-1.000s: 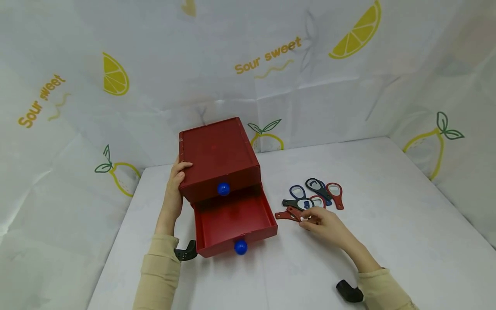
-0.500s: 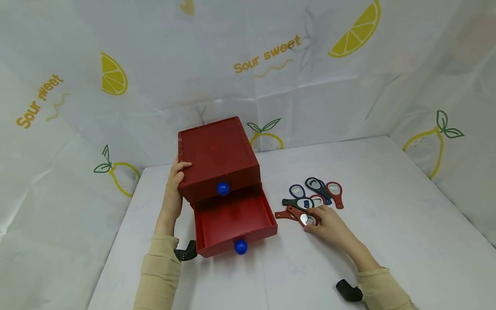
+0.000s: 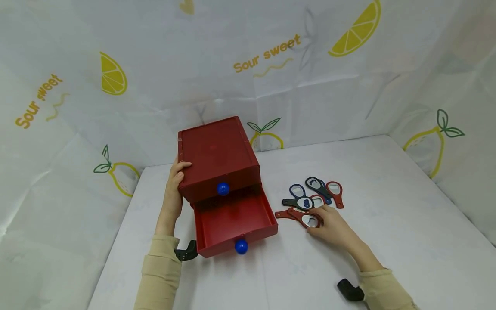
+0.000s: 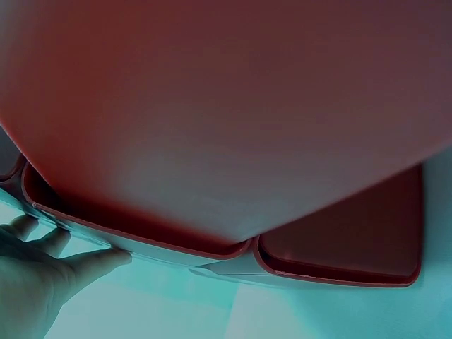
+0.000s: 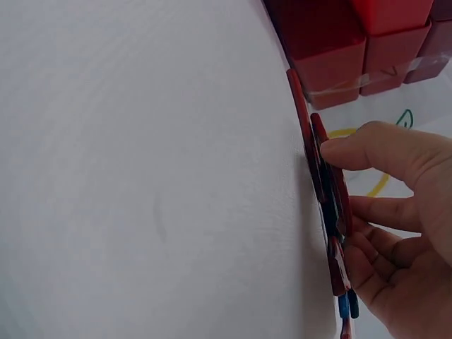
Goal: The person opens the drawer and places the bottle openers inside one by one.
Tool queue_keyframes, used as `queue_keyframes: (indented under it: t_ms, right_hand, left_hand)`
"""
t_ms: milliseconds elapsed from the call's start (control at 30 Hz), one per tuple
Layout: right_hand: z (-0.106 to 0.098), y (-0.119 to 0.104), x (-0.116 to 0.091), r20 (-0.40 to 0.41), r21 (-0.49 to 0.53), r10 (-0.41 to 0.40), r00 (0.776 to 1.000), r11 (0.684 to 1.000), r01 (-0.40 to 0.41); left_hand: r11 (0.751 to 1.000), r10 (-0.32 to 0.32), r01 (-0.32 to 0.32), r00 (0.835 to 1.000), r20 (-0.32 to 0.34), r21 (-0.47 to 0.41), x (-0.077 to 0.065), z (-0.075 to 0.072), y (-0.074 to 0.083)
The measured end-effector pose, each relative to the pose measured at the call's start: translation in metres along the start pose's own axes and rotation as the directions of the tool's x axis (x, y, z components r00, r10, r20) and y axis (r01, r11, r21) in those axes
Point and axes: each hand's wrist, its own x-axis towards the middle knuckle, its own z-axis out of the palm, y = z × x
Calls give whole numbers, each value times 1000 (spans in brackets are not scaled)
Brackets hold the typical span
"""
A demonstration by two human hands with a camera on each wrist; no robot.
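Note:
My left hand (image 3: 174, 181) rests against the left side of a red two-drawer box (image 3: 217, 150), some fingertips on its top edge. In the left wrist view, extended fingers (image 4: 95, 263) touch the box wall. The lower drawer (image 3: 232, 215) is pulled out, its inside bare, with a blue knob in front. To the right, my right hand (image 3: 331, 226) pinches a red paddle-shaped bottle opener (image 3: 298, 215) by its round, metal-centred end. Its handle overlaps another red bottle opener (image 3: 283, 214) beneath. The right wrist view has thumb and fingers on either side of the red opener (image 5: 339, 194).
Behind my right hand lie several more openers, including a dark green one (image 3: 290, 202), a blue-rimmed one (image 3: 297, 190) and a red one (image 3: 337, 199). White sheeting with lemon prints (image 3: 317, 103) hangs behind the white table (image 3: 387, 215).
My right hand has shifted slightly right, and the red bottle opener has slid right with it, showing more of its metal centre. My left hand and the box have stayed put.

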Motion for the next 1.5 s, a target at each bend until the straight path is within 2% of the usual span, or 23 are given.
queue_keyframes:
  t_ms: [167,233,367,533,733,900,1067,1267,1367,1500]
  right_hand:
    - [-11,-4,-2,7,34,-9,1000,999,9]
    - [-18,-9,-1,-22,63,-35,999,997,36]
    - [-31,-22,0,-123,137,-126,984,980,143]
    - [-44,-46,5,-209,232,-248,946,927,294]
    - [-54,-84,11,-176,342,-357,918,852,397]
    - [-54,-112,21,-112,374,-419,901,822,429]
    - [-48,-135,30,-56,349,-459,887,823,448]
    - [-37,-162,40,28,268,-474,880,852,450]
    - [-31,-172,44,68,228,-465,883,869,440]
    - [-24,-181,49,138,172,-415,899,904,391]
  left_hand:
    - [1000,7,-7,1000,0,-6,0,0,-1]
    - [1000,5,-5,1000,-1,-9,0,0,-1]
    - [1000,1,-1,1000,-2,-12,0,1,0]
    - [1000,-2,2,1000,-4,-20,0,1,1]
    - [999,-6,6,1000,-3,-33,1,2,2]
    - [1000,-9,9,1000,-10,-29,0,3,3]
    - [1000,-8,8,1000,-9,-22,-1,3,4]
    - [1000,-4,4,1000,-10,-21,-2,3,4]
    - [1000,-1,1,1000,-10,-21,-2,3,4]
    - [1000,7,-7,1000,-8,-28,-2,3,4]
